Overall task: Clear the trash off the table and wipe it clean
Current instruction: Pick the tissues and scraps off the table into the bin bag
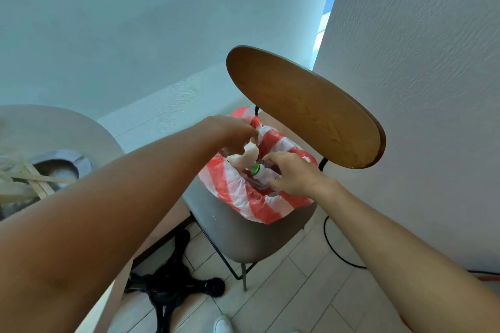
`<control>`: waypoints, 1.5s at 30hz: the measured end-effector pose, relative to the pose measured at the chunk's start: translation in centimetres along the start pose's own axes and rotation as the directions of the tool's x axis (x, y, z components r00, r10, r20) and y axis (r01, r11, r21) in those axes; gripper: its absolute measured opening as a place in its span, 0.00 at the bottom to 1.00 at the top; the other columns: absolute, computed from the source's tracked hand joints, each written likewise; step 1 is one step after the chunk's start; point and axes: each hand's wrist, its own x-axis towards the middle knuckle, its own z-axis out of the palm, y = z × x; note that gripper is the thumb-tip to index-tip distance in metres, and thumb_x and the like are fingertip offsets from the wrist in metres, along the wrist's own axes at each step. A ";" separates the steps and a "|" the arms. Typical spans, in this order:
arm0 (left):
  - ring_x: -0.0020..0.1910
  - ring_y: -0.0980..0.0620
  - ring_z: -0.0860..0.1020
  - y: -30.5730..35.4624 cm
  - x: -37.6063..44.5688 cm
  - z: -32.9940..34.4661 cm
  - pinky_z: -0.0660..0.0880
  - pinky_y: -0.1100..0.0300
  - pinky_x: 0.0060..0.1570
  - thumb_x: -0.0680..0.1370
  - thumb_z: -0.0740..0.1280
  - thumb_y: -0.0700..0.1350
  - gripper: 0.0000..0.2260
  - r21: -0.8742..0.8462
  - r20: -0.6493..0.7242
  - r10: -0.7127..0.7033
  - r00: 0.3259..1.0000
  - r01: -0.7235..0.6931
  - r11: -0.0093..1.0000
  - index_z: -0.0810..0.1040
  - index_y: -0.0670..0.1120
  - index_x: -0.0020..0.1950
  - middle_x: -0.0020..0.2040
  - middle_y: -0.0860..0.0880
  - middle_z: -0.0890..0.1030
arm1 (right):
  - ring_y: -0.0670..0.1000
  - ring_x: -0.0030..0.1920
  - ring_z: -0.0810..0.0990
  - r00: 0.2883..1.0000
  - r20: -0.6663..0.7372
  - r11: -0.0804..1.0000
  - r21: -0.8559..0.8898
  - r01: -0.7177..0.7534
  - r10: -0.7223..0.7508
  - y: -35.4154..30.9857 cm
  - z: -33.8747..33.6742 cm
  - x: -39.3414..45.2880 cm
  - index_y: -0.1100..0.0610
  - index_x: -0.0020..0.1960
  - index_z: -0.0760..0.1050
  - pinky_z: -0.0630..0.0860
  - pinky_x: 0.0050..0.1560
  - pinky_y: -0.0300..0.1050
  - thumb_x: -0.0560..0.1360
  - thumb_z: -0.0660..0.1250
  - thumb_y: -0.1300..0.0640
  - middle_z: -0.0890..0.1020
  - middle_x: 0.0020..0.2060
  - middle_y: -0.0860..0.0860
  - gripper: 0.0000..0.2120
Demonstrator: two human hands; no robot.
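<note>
I lean over a red-and-white striped trash bag (pixel 243 192) that sits open on the grey seat of a chair (pixel 243 235), beside the round table (pixel 54 127). My left hand (pixel 230 134) pinches the bag's far rim with curled fingers, just above a crumpled tissue (pixel 247 155) that lies in the mouth of the bag. My right hand (pixel 290 173) closes round a clear plastic bottle (pixel 263 174) with a green cap (pixel 255 169) and pushes it down among the rubbish. I judge the clearing part-done: some trash is bagged, yet an ashtray (pixel 65 163) and wooden chopsticks (pixel 38 182) remain on the table at the left edge of view, and no cloth shows, so the wiping seems not yet begun. No brand, label or writing can be read on the bottle or bag.
</note>
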 end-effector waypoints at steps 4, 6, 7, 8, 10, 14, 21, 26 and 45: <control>0.50 0.50 0.80 -0.4 -0.6 -0.4 0.82 0.55 0.48 0.77 0.70 0.45 0.21 -0.002 -0.032 0.032 0.999 -0.032 0.999 0.73 0.56 0.69 0.60 0.52 0.79 | 0.49 0.63 0.78 1.000 -0.006 0.999 -0.036 -0.001 0.001 -0.2 0.0 0.0 0.49 0.71 0.72 0.81 0.59 0.48 0.75 0.72 0.44 0.79 0.65 0.46 0.26; 0.50 0.50 0.80 -0.4 -1.2 -0.7 0.82 0.56 0.47 0.77 0.70 0.46 0.20 0.009 -0.068 0.031 0.997 -0.030 0.999 0.74 0.55 0.69 0.59 0.51 0.80 | 0.50 0.67 0.76 1.000 -0.013 0.997 -0.079 0.002 -0.003 -0.5 -0.4 -0.1 0.49 0.73 0.70 0.80 0.61 0.49 0.75 0.70 0.40 0.77 0.69 0.46 0.30; 0.50 0.50 0.80 -0.5 -1.6 -1.0 0.81 0.58 0.45 0.77 0.70 0.47 0.20 0.013 -0.091 0.028 0.995 -0.027 1.000 0.73 0.56 0.69 0.59 0.51 0.80 | 0.51 0.69 0.75 1.000 -0.012 0.995 -0.098 0.005 -0.007 -0.7 -0.7 -0.2 0.49 0.74 0.69 0.79 0.63 0.50 0.76 0.69 0.38 0.76 0.70 0.47 0.31; 0.50 0.50 0.80 -0.4 -2.1 -1.4 0.79 0.61 0.42 0.78 0.69 0.47 0.20 0.011 -0.114 0.022 0.993 -0.021 1.000 0.73 0.56 0.69 0.59 0.51 0.79 | 0.51 0.70 0.74 1.000 -0.009 0.994 -0.112 0.008 -0.009 -0.9 -1.1 -0.3 0.49 0.75 0.68 0.77 0.65 0.51 0.76 0.68 0.38 0.74 0.72 0.47 0.32; 0.50 0.50 0.79 -0.2 -3.4 -2.4 0.73 0.63 0.36 0.79 0.68 0.47 0.19 0.007 -0.156 0.011 0.988 -0.010 1.000 0.73 0.56 0.69 0.58 0.51 0.78 | 0.52 0.73 0.70 1.000 -0.013 0.992 -0.129 0.012 -0.014 -1.4 -2.0 -0.6 0.48 0.76 0.65 0.73 0.69 0.53 0.77 0.65 0.35 0.71 0.74 0.47 0.33; 0.56 0.49 0.77 0.7 -7.1 -4.6 0.78 0.55 0.48 0.79 0.66 0.50 0.17 0.007 -0.248 -0.018 0.969 0.020 1.000 0.72 0.55 0.69 0.61 0.50 0.77 | 0.53 0.75 0.68 0.998 -0.039 0.987 -0.155 0.032 -0.039 -2.9 -4.5 -1.6 0.46 0.78 0.61 0.70 0.70 0.56 0.76 0.60 0.30 0.67 0.77 0.46 0.35; 0.61 0.50 0.77 3.5 -15.6 -6.9 0.76 0.49 0.58 0.80 0.66 0.54 0.16 -0.051 -0.387 -0.140 0.911 0.130 0.990 0.74 0.56 0.67 0.63 0.52 0.78 | 0.53 0.73 0.70 0.975 -0.101 0.967 -0.182 0.178 -0.199 -5.5 -9.1 -5.1 0.46 0.77 0.62 0.70 0.69 0.54 0.77 0.58 0.31 0.69 0.76 0.47 0.33; 0.62 0.50 0.76 5.9 -21.8 -6.6 0.74 0.49 0.60 0.80 0.65 0.55 0.16 -0.113 -0.435 -0.277 0.857 0.253 0.961 0.73 0.56 0.67 0.64 0.53 0.77 | 0.52 0.75 0.67 0.946 -0.088 0.940 -0.175 0.294 -0.313 -7.5 -11.6 -7.7 0.47 0.78 0.60 0.69 0.71 0.57 0.76 0.56 0.27 0.66 0.77 0.48 0.38; 0.63 0.51 0.76 5.8 -45.3 1.7 0.74 0.51 0.62 0.79 0.65 0.59 0.18 -0.271 -0.467 -0.601 0.649 0.541 0.796 0.73 0.58 0.67 0.66 0.54 0.76 | 0.50 0.75 0.66 0.747 -0.009 0.733 -0.201 0.650 -0.665 -24.1 -9.7 -11.1 0.44 0.79 0.55 0.68 0.69 0.52 0.76 0.57 0.28 0.65 0.77 0.46 0.38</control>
